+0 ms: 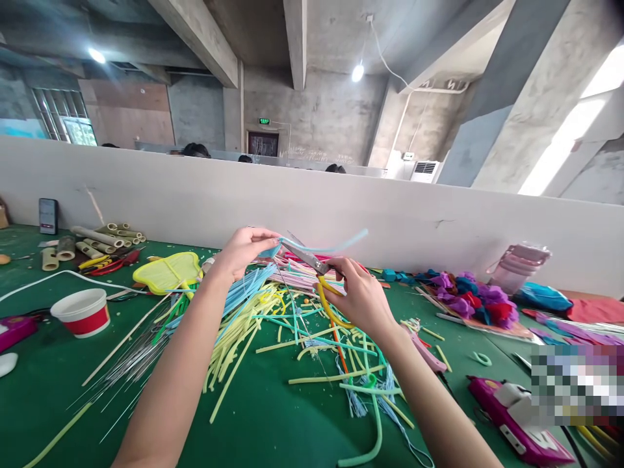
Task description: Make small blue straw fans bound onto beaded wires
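Note:
My left hand [244,252] pinches a small flat blue piece [270,251], raised above the middle of the table. A thin light-blue strip [336,249] runs from my left fingertips to the right, its far end free in the air. My right hand [363,299] is closed round the scissors [325,300], which have yellow handles and metal blades. The blades point left toward the left fingertips, beside the strip's near end; whether they touch it I cannot tell. Under both hands lie blue strips [251,286], yellow strips [234,331] and green strips [377,422].
A yellow wing-shaped piece [168,273], a paper cup [82,312], thin wires [139,357] and bamboo pieces [100,244] lie left. Purple and red fabric pieces [468,298], a pink bottle [519,268] and a power strip [519,419] are right. A white partition [312,201] stands behind.

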Demonstrator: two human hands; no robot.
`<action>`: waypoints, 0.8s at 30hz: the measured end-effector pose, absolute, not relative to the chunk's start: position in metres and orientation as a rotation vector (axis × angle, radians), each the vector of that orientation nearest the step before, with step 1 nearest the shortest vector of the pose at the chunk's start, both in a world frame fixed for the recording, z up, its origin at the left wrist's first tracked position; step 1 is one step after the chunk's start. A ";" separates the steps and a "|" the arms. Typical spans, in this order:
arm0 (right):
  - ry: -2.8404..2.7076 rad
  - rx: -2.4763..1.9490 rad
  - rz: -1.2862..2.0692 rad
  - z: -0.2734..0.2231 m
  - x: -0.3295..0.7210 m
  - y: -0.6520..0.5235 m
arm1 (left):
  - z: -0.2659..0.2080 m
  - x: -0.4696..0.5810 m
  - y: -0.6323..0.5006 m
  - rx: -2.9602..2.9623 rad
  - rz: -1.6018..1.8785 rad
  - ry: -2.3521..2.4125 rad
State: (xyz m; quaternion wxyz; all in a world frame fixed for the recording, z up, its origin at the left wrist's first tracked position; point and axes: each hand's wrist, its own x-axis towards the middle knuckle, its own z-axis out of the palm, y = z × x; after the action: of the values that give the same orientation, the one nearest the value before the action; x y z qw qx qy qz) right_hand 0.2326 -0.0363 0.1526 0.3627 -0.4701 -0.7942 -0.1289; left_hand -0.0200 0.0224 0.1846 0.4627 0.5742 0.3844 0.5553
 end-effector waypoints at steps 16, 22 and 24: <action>-2.021 -1.138 -0.313 0.143 0.224 -0.031 | 0.187 0.001 0.010 1.526 1.373 0.765; -2.031 -1.113 -0.358 0.142 0.224 -0.032 | 0.187 0.002 0.010 1.508 1.389 0.793; -2.039 -1.117 -0.368 0.142 0.224 -0.032 | 0.187 0.002 0.010 1.488 1.389 0.835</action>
State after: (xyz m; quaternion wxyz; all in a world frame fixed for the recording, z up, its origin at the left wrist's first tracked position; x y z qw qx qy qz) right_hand 0.2237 -0.0321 0.1419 0.3839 -0.4381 -0.7999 -0.1443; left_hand 0.0022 0.0104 0.1868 0.4535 0.6028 0.3384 0.5625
